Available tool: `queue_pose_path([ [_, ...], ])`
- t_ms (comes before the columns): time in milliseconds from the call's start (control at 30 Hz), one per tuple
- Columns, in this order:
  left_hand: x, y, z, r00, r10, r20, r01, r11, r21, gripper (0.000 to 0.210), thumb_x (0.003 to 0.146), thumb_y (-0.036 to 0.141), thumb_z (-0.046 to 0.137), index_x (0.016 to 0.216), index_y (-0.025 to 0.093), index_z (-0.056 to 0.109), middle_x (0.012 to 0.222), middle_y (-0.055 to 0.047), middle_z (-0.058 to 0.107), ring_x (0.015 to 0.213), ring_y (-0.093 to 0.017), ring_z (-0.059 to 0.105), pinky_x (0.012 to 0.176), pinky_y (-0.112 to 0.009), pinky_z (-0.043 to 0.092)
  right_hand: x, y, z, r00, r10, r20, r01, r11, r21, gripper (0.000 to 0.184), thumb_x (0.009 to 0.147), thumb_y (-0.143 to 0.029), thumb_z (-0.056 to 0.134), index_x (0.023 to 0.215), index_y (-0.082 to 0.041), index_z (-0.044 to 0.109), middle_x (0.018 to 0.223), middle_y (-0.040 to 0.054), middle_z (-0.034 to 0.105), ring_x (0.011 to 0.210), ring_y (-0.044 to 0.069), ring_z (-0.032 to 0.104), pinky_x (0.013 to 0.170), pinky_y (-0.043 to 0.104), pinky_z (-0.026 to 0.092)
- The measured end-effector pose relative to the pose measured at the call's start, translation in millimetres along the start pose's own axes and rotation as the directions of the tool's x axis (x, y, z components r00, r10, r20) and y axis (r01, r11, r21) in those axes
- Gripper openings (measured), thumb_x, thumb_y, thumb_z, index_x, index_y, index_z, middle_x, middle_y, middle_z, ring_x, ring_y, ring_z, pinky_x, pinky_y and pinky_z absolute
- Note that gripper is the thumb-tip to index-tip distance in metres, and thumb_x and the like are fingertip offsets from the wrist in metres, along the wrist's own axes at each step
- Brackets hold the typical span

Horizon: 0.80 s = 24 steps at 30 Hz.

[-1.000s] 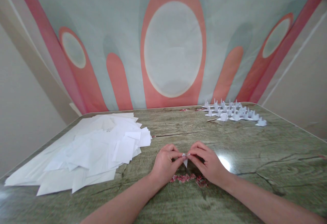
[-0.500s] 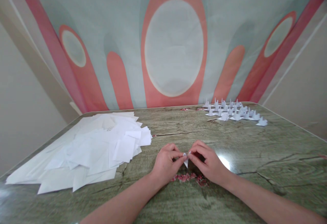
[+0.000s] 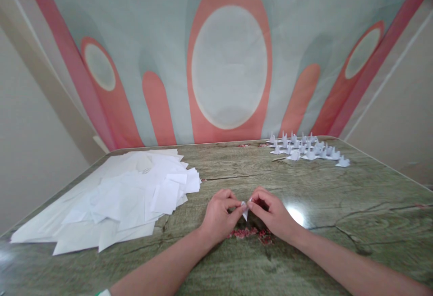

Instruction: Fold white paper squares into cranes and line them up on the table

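Between my two hands is a small folded white paper piece [image 3: 245,214], its pointed end hanging downward above the table. My left hand [image 3: 221,215] pinches its left side between thumb and fingers. From the right, my right hand [image 3: 270,212] pinches its upper right part with thumb and forefinger. The fingertips hide most of the folds. At the far right stand several small white origami cranes [image 3: 309,152] in loose rows, apart from both hands.
A broad heap of white paper sheets [image 3: 125,197], with smaller squares on top, covers the table's left side. The table [image 3: 304,260] has a glossy wood-grain surface with a bright reflection. Behind its far edge hangs a patterned backdrop [image 3: 230,70].
Both hands stay pinched on the folded paper with barely any movement. The view has shifted slightly, and a bit of white and green shows at my left wrist.
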<state>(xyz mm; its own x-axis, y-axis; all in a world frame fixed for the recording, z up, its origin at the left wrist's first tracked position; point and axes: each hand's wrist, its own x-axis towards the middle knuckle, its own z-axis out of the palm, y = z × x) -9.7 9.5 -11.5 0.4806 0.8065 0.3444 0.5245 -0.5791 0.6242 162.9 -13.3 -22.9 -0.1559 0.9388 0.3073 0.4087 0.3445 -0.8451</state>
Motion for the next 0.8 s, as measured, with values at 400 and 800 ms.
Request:
queue_pose_path([
  [400, 1.1, -0.5, -0.3, 1.000, -0.019, 0.007, 0.019, 1.000, -0.004, 0.020, 0.081, 0.027, 0.056, 0.069, 0.020, 0.069, 0.066, -0.001, 0.052, 0.070, -0.014, 0.048, 0.066, -0.025, 0.035, 1.3, 3.1, -0.4, 1.000, 0.015, -0.022, -0.014, 0.999, 0.037, 0.015, 0.080, -0.024, 0.055, 0.066, -0.018, 0.055, 0.070, -0.0001, 0.049, 0.066, 0.014, 0.049, 0.061, 0.026, 0.037],
  [800, 2.1, 0.9, 1.4, 0.998, -0.059, -0.001, 0.059, 0.998, -0.021, 0.018, 0.079, 0.023, 0.058, 0.064, 0.018, 0.067, 0.066, 0.000, 0.051, 0.071, -0.014, 0.049, 0.066, -0.026, 0.035, 1.2, 3.6, -0.7, 1.000, 0.031, -0.006, -0.031, 0.999, 0.039, 0.016, 0.079, -0.022, 0.055, 0.065, -0.018, 0.055, 0.068, -0.0007, 0.049, 0.065, 0.013, 0.049, 0.060, 0.026, 0.037],
])
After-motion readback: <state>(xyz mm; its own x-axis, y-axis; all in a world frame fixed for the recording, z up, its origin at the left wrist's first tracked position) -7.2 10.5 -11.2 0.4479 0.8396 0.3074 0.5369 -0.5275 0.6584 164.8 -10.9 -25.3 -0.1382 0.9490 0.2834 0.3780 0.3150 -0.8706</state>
